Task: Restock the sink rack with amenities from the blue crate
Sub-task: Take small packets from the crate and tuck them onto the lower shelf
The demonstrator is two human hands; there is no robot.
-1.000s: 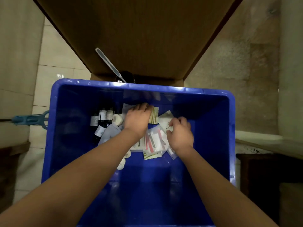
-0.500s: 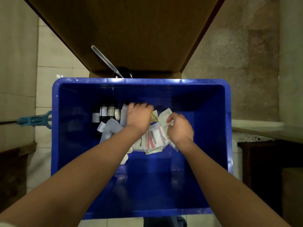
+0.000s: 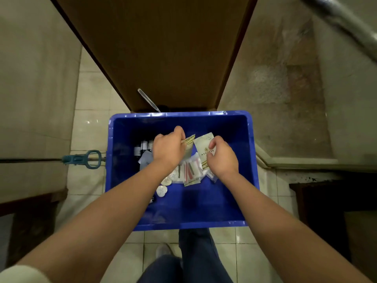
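- Just left of centre, the left hand [image 3: 168, 149] is now raised above the heap it was pressed into a second ago. Its fingers are curled and clamped on a gold-striped sachet [image 3: 188, 142].
- Just right of centre, the right hand [image 3: 223, 158] is likewise lifted. A white sachet [image 3: 205, 148] is pinched between its thumb and bent fingers and held almost upright, close beside the striped one.
- One amenity per hand is thus judged to be picked and ready to carry. The sink rack is not seen anywhere in the frame, so the placing step is not yet done.
- The blue crate [image 3: 179, 114] is seen in the middle of the frame, smaller than before, with trouser legs now shown at the bottom edge. The head is judged to have been raised.
- Inside the crate, dark bottles [image 3: 142, 147] are stood at the left, round soaps [image 3: 161, 190] are scattered lower left, and the packet pile [image 3: 188, 172] is left under the hands.
- At middle left, a blue-headed mop handle [image 3: 81, 159] is laid against the crate's side.
- The pale tiled floor [image 3: 89, 127] is where the crate is set.
- At upper centre, a brown door [image 3: 163, 48] is seen, with a metal handle [image 3: 148, 100] at its lower edge.
- At the right, a stone ledge [image 3: 302, 161] is seen, and at upper right a blurred metal bar [image 3: 342, 23].
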